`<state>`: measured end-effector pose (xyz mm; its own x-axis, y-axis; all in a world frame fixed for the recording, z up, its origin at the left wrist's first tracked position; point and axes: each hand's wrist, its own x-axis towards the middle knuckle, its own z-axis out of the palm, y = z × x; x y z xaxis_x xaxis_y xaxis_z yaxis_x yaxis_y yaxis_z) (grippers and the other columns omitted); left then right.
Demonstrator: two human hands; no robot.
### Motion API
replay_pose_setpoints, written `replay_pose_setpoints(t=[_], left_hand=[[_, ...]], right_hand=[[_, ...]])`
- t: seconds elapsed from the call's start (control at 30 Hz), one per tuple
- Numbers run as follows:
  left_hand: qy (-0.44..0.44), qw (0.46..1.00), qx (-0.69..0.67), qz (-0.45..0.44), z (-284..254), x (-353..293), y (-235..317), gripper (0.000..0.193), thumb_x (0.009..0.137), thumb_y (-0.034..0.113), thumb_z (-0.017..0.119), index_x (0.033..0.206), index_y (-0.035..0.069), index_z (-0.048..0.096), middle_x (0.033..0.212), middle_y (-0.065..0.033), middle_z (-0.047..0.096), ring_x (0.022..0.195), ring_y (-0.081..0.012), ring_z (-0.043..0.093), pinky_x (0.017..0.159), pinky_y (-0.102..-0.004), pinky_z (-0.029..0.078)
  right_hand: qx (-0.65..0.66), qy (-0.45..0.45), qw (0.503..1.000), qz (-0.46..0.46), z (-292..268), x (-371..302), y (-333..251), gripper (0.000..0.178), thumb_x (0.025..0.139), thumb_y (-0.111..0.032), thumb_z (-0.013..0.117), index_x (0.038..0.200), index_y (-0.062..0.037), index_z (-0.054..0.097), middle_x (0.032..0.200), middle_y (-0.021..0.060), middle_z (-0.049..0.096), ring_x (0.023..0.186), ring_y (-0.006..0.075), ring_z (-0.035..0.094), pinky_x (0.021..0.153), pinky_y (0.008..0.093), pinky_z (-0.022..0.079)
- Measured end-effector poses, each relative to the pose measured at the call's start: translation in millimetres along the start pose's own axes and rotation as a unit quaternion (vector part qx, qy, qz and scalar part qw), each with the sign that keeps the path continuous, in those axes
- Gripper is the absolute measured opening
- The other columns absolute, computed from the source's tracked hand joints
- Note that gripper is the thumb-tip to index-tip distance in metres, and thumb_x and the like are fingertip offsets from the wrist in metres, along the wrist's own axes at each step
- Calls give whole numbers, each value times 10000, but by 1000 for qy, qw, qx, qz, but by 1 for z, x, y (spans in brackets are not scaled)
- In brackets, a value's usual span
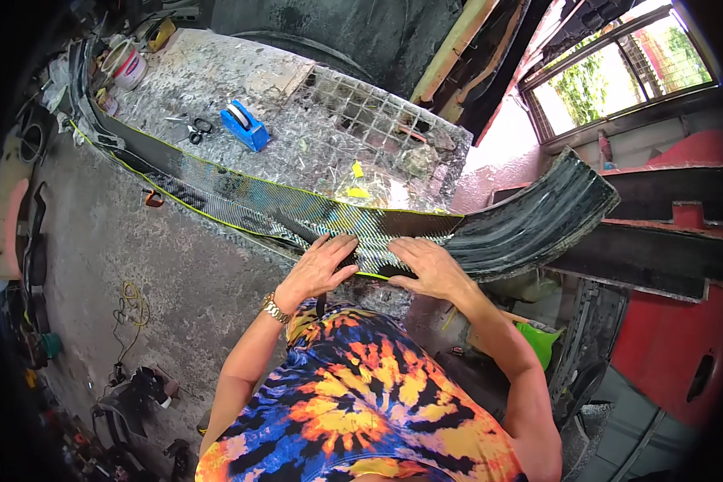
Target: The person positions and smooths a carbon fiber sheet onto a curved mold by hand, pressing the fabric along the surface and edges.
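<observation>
We had both hands laid flat on the woven dark strip, bordered in yellow-green tape. Left hand: fingers spread, palm down, not clenched. Right hand: same, just beside it, grasping nothing. The strip lay along the long black curved part, on the near side of the workbench; the part's bare end curved up past our right hand. On the bench we saw scissors near a blue tape dispenser, yellow scraps beyond the strip, white bucket far left.
</observation>
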<state>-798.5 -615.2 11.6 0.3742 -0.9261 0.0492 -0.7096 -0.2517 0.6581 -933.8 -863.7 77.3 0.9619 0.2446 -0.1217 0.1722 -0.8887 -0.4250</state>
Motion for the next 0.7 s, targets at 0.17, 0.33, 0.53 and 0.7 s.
replay_pose_setpoints(t=[0.17, 0.33, 0.53, 0.7], left_hand=[[-4, 1000, -22, 3, 5, 0, -7, 548, 975, 381, 548, 1390, 27, 495, 1432, -158, 509, 1339, -318, 471, 1174, -501, 290], [36, 999, 24, -3, -6, -11, -16, 491, 967, 353, 570, 1320, 13, 542, 1380, -155, 539, 1302, -314, 497, 1154, -496, 318], [76, 992, 56, -79, -9, -22, -30, 461, 953, 327, 597, 1275, -3, 573, 1321, -150, 571, 1257, -314, 520, 1148, -502, 317], [51, 994, 71, -66, -11, -17, -32, 451, 962, 345, 585, 1268, 14, 593, 1279, -137, 577, 1213, -311, 544, 1143, -509, 310]], right_hand=[[-2, -22, 1000, 13, -7, -3, 0, 647, 905, -454, 641, 1365, -17, 516, 1404, 163, 543, 1315, 318, 495, 1118, 454, 374], [-10, -13, 1000, 12, -5, -5, 2, 648, 901, -454, 648, 1362, -17, 517, 1399, 169, 546, 1310, 324, 500, 1114, 458, 381], [-6, 2, 1000, 7, -2, -4, 1, 639, 892, -439, 672, 1344, -8, 535, 1378, 191, 559, 1283, 354, 523, 1097, 466, 398], [-20, -10, 1000, 16, -3, -2, -2, 609, 904, -415, 655, 1341, -12, 526, 1381, 169, 554, 1298, 326, 506, 1105, 461, 387]])
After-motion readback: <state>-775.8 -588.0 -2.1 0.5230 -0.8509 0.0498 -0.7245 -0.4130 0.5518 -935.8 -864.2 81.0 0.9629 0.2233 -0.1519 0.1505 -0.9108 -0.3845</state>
